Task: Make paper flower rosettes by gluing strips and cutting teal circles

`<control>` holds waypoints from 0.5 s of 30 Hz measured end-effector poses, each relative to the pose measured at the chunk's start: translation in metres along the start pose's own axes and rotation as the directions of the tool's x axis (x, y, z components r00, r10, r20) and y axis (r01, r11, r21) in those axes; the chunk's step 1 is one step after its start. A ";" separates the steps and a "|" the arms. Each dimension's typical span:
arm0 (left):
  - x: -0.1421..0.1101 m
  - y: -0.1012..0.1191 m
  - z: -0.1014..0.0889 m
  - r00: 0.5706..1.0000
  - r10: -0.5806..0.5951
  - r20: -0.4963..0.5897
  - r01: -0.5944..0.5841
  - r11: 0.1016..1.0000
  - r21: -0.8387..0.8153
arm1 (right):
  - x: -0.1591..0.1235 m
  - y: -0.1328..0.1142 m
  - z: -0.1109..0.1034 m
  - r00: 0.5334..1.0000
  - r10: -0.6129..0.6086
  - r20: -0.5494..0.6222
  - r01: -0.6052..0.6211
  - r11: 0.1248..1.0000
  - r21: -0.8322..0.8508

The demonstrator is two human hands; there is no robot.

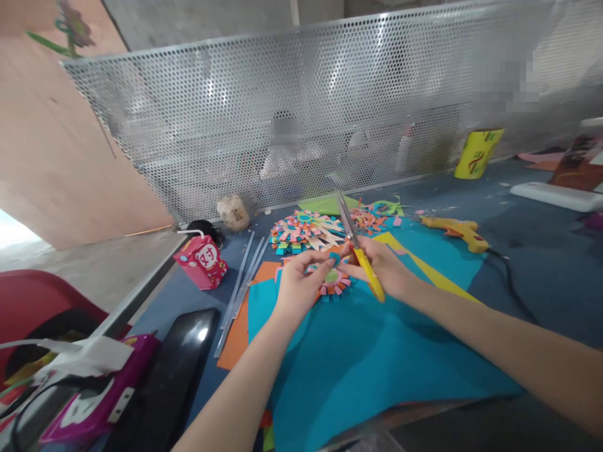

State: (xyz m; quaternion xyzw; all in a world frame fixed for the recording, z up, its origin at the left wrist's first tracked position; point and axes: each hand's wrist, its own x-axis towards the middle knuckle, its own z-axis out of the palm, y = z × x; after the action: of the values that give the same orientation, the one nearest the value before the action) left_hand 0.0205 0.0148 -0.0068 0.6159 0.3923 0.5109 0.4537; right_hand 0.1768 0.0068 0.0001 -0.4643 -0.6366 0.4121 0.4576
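Note:
My left hand (299,284) pinches a small paper flower (333,282) with pink and orange petals and a green centre, just above a large teal paper sheet (377,358). My right hand (384,267) grips yellow-handled scissors (358,248) whose blades point up and away over the flower. Both hands meet at the flower in the middle of the table.
A finished multicoloured paper flower (304,229) and paper scraps (377,213) lie behind my hands. A yellow glue gun (455,231) with a black cord lies to the right, a red juice box (201,260) and glue sticks (242,282) to the left. A perforated metal screen (306,113) bounds the table's far edge.

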 end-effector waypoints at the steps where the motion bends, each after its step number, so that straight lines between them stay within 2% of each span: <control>1: 0.000 -0.001 0.000 0.999 0.029 -0.020 -0.028 0.999 0.034 | -0.001 0.000 0.001 1.000 0.016 0.002 -0.016 1.000 0.006; 7: -0.002 0.003 0.001 1.000 0.004 0.006 -0.004 1.000 0.024 | 0.001 0.004 0.003 0.999 -0.026 -0.037 0.029 0.997 0.076; 11: -0.002 0.005 0.000 0.999 0.011 0.042 -0.015 0.997 0.078 | 0.003 0.006 0.001 0.995 -0.054 -0.080 0.064 0.991 0.119; 15: 0.000 0.004 -0.001 0.997 -0.010 0.077 -0.001 0.990 0.141 | 0.002 0.008 -0.003 0.998 -0.060 -0.033 0.063 0.992 0.113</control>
State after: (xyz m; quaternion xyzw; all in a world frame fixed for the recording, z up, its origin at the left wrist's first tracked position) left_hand 0.0194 0.0134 -0.0027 0.6648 0.4110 0.4567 0.4249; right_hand 0.1815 0.0110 -0.0062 -0.4235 -0.6191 0.4267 0.5053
